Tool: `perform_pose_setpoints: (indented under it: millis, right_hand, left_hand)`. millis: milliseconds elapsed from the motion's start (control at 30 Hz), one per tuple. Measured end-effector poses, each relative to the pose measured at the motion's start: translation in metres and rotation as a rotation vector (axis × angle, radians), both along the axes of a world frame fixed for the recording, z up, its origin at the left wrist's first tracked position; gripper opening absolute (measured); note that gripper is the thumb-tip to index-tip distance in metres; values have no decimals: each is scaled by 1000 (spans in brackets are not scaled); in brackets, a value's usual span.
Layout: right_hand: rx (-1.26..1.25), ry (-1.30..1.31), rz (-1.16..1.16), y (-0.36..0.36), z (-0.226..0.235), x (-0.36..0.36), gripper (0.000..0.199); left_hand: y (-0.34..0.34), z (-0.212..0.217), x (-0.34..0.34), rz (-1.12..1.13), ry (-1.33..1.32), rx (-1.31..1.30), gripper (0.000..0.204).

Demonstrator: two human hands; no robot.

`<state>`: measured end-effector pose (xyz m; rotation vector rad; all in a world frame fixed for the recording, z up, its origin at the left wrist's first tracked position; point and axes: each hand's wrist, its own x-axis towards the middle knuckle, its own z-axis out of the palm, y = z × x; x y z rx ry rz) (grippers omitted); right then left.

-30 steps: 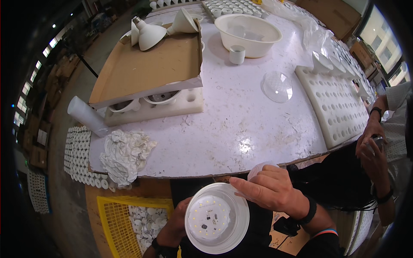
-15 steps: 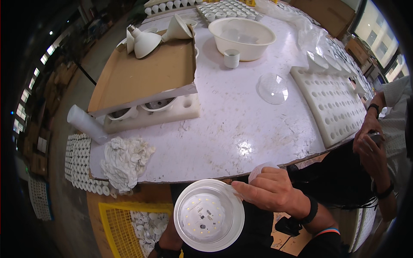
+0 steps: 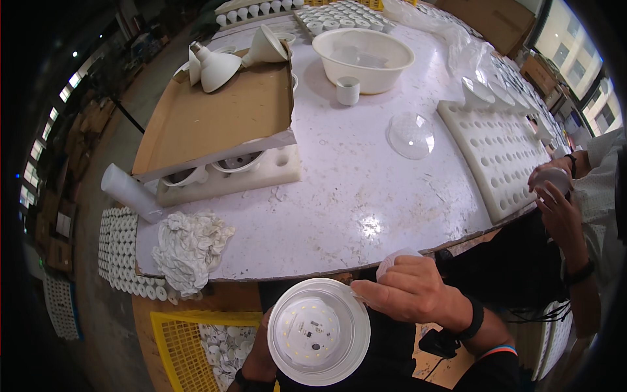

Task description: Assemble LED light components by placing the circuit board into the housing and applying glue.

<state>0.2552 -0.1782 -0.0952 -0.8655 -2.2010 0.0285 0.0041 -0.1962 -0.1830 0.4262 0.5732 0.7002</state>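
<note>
In front of me is a white round lamp housing, its open face turned up. Inside it lies a round LED board with small yellow chips and a dark spot. My left hand grips the housing from its left side, most of its fingers hidden behind it. At the housing's upper right rim, the fingertips of my right hand come close or touch. The curled fingers of that hand hold a clear, patterned cover, which is partly hidden behind them.
A clear dome, a white cup and a basin stand on the table. On the left are a cardboard tray with lamp housings and a crumpled cloth. A co-worker's hands hold a round piece by a foam rack.
The lamp housing has turned slightly and shifted down a little in my left hand. My right hand stays nearly still. The co-worker's hands have risen, showing a round pale piece.
</note>
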Motion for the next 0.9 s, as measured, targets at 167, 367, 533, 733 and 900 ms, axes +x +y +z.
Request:
perform_pose_setpoints:
  millis: [167, 367, 533, 733, 900]
  right_hand:
    - [4, 31, 8, 6, 1, -1, 26]
    - [-14, 38, -292, 42, -22, 5, 25]
    - [-123, -34, -456, 55, -50, 3, 45]
    - [-211, 222, -687, 74, -75, 4, 88]
    - [-350, 227, -657, 73, -71, 6, 89]
  left_hand:
    - [-16, -6, -19, 42, -10, 5, 55]
    - [49, 21, 38, 150, -37, 54, 55]
    - [58, 22, 36, 228, -30, 63, 54]
    - [28, 1, 5, 256, 0, 19, 54]
    - [21, -10, -1, 283, 10, -13, 53]
